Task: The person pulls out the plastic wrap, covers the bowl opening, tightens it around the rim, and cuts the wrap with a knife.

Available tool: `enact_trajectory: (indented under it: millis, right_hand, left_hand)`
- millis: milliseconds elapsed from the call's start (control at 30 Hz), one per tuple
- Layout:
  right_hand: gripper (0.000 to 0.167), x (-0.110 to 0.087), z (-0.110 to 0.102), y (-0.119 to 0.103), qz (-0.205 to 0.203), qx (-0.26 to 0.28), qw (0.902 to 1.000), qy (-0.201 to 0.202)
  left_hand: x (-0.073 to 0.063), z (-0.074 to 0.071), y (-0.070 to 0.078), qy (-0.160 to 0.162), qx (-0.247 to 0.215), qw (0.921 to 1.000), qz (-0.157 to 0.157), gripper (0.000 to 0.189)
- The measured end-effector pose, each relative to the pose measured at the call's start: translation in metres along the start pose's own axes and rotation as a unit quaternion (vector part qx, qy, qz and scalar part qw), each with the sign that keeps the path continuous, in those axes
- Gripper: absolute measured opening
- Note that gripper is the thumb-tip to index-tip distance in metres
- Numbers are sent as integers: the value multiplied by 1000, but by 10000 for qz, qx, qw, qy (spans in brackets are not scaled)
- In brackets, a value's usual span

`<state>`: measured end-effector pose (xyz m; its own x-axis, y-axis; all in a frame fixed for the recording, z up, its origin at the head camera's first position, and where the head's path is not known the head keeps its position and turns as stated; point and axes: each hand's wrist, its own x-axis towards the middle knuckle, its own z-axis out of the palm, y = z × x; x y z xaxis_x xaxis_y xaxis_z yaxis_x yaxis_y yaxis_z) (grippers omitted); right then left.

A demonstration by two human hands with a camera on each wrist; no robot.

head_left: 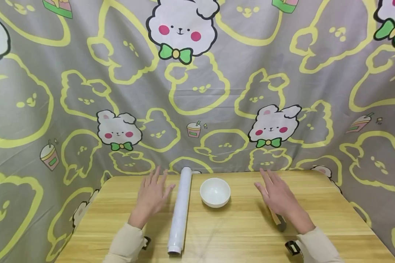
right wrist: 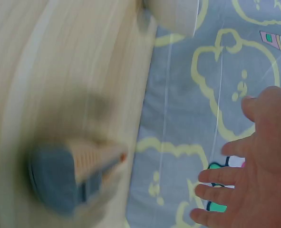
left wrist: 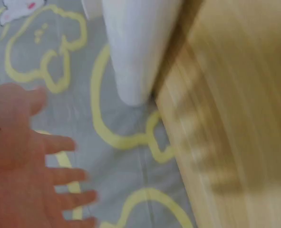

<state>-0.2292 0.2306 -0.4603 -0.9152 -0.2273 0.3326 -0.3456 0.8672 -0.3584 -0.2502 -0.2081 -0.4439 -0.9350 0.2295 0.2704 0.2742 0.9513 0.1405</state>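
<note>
reading the wooden table (head_left: 227, 237) as a clock, we find the left hand (head_left: 151, 197) between nine and ten, raised above the wood, its fingers spread and pointing toward one. just beside it, at nine, we have a white roll (head_left: 180, 212) lying lengthwise, its far end just past twelve. the white bowl (head_left: 215, 201) sits upright at twelve, before a patterned cloth (head_left: 237, 120). at three we make out a dark-and-tan tool (head_left: 278, 220), partly hidden beneath the right hand (head_left: 278, 197), which hovers clear of it, fingers straight toward eleven. both hands are well apart.
</note>
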Motion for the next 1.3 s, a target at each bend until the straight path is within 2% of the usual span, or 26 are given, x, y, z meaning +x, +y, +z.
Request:
enact_trajectory:
  millis: [67, 167, 333, 400, 500, 633, 733, 867, 1000, 1133, 1300]
  right_hand:
    - [65, 1, 7, -8, -13, 343, 9994, -36]
    - [65, 3, 19, -19, 8, 821, 9965, -139]
    - [65, 9, 41, -41, 91, 1362, 9895, -471]
    - [66, 13, 49, -50, 179, 1567, 9857, -600]
    - [66, 17, 58, -63, 428, 1843, 9792, -727]
    - [58, 23, 70, -77, 806, 2108, 9724, -587]
    - [51, 26, 77, -83, 958, 2368, 9663, -327]
    - [51, 26, 80, -85, 1113, 2743, 9551, -159]
    - [50, 21, 75, -82, 1243, 2883, 9492, -187]
    - [48, 15, 68, -76, 1280, 2821, 9505, -237]
    - [48, 5, 56, -69, 1422, 2811, 9486, -306]
  left_hand:
    - [-8, 2, 6, -148, -182, 9997, -34, 69]
    - [-19, 6, 16, -546, -605, 9966, -111, 74]
    - [-38, 8, 33, -1241, -1318, 9822, -499, 91]
    - [-44, 7, 39, -1420, -1522, 9761, -630, 96]
    - [-50, 6, 46, -1622, -1846, 9671, -651, 94]
    - [-56, 9, 51, -1620, -2151, 9619, -482, 78]
    - [-58, 12, 50, -1469, -2254, 9626, -325, 64]
    - [-57, 15, 49, -1384, -2293, 9634, -100, 50]
    - [-59, 14, 47, -1386, -2248, 9645, 33, 47]
    - [-59, 11, 48, -1487, -2092, 9665, 84, 53]
    - [-50, 12, 53, -1457, -1646, 9753, 212, 56]
